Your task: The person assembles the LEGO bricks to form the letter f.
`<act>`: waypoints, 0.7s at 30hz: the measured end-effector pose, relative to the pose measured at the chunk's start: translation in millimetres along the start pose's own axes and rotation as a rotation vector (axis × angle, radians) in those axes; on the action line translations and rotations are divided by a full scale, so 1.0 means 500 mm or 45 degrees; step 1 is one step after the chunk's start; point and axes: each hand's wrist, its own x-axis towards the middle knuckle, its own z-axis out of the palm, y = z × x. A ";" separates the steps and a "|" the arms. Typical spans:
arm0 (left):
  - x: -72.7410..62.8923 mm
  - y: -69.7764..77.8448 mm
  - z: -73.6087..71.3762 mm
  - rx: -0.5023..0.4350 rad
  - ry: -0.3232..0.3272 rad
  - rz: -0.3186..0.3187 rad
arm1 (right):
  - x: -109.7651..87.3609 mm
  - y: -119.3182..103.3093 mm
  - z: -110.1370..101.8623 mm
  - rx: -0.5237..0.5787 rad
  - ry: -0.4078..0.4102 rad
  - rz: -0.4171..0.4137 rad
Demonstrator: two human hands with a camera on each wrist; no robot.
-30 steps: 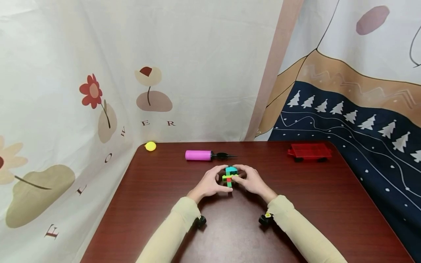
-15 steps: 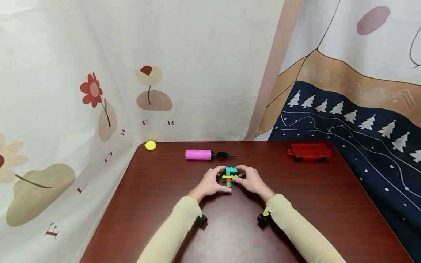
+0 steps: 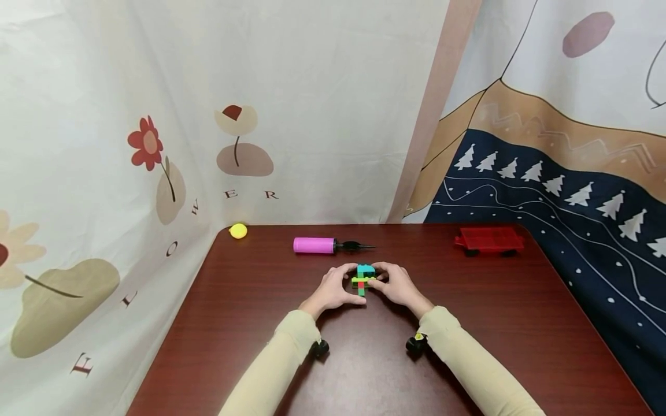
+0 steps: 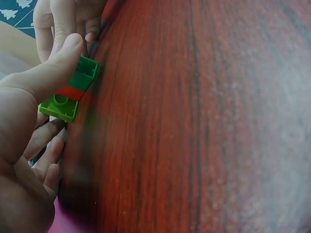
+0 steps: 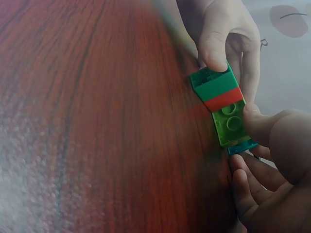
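Both hands hold a small figure of toy building blocks (image 3: pixel 361 285) near the middle of the table, with a blue-teal block at its far end, a lime bar across it, then red and green blocks. The left hand (image 3: pixel 333 289) grips it from the left, its thumb at the green end block (image 5: pixel 214 87). From the right, the right hand (image 3: pixel 398 285) pinches it, thumb at the lime piece (image 5: pixel 228 124) and fingers by the teal end piece (image 5: pixel 242 146). In the left wrist view the red block (image 4: pixel 71 92) shows between green and lime.
A pink hand pump (image 3: pixel 314 245) with a black nozzle lies behind the hands. At the back right stands a red toy cart (image 3: pixel 490 240) with black wheels, and a yellow lemon-shaped thing (image 3: pixel 238 231) sits at the back left corner. Printed cloth hangs behind the table (image 3: pixel 364 370).
The block figure has turned slightly and straightened between the hands. Both forearms have drawn a little closer together; the grips look the same.
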 end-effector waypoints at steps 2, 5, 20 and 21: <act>0.002 -0.001 0.000 0.004 0.001 0.013 | 0.001 0.002 0.000 -0.005 -0.001 -0.008; 0.004 -0.002 -0.001 0.003 -0.002 0.028 | 0.003 0.000 -0.003 -0.004 -0.002 -0.010; -0.005 -0.021 -0.036 -0.076 -0.054 0.130 | -0.021 0.012 -0.045 -0.111 0.017 -0.075; -0.008 -0.023 -0.044 -0.071 -0.041 0.137 | -0.025 0.013 -0.054 -0.145 0.021 -0.091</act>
